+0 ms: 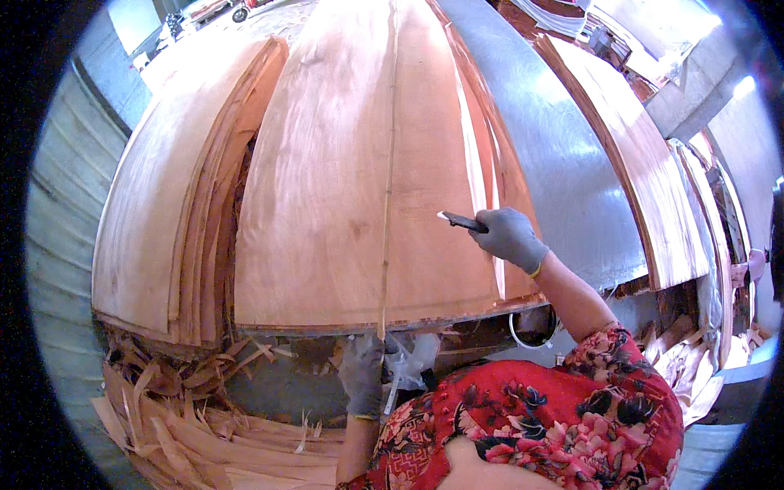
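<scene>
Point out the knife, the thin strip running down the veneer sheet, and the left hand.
knife (462, 220): head view, on its dark handle.
thin strip (389, 188): head view, mid-length on the sheet.
left hand (363, 374): head view, back of the grey glove.

knife (457, 220): dark handle, pale blade, level | veneer sheet (343, 188): reddish, flat; seamed

A grey metal tabletop (563, 163) carries a stack of thin reddish veneer sheets (359, 188), the top one split by a long seam. Another veneer stack (163, 212) lies just beside it on the left, a third (645, 180) well apart on the right. Veneer scraps (188, 425) litter the floor (269, 392) below.
</scene>
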{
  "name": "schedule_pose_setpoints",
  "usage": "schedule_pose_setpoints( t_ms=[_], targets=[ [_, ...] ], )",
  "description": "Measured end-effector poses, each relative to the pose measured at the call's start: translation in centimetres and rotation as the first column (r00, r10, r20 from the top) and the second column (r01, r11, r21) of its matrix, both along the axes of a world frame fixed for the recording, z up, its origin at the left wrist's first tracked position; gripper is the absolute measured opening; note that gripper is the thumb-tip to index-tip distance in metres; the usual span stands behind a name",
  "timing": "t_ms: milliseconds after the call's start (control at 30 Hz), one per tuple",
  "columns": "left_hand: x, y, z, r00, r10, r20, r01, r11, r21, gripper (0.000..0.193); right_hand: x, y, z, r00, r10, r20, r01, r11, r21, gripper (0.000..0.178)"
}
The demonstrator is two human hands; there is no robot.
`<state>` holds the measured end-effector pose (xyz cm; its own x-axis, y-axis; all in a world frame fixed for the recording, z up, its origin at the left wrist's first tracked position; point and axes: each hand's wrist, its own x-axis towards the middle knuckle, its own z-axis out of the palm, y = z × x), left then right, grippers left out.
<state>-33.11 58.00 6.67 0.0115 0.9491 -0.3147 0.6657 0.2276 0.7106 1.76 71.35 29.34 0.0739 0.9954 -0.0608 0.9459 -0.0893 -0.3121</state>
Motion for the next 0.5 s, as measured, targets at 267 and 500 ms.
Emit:
schedule_pose_setpoints(
  t_ms=[267,500],
  targets=[
    [1.9,1.2,7.4,0.917,-0.197,-0.348,0.294,0.922,0.251,0.033,-5.1,5.0,0.7,0.505,-0.242,-0.829,-0.098,0.938,-0.333,0.028],
    [4.7,0.3,7.5,0.617,0.448,0.647,-0.096,0.859,-0.503,0.034,-20.3,12.6,-4.9,0.521,-0.011,-0.854,-0.383,0.891,-0.245,0.028]
  ],
)
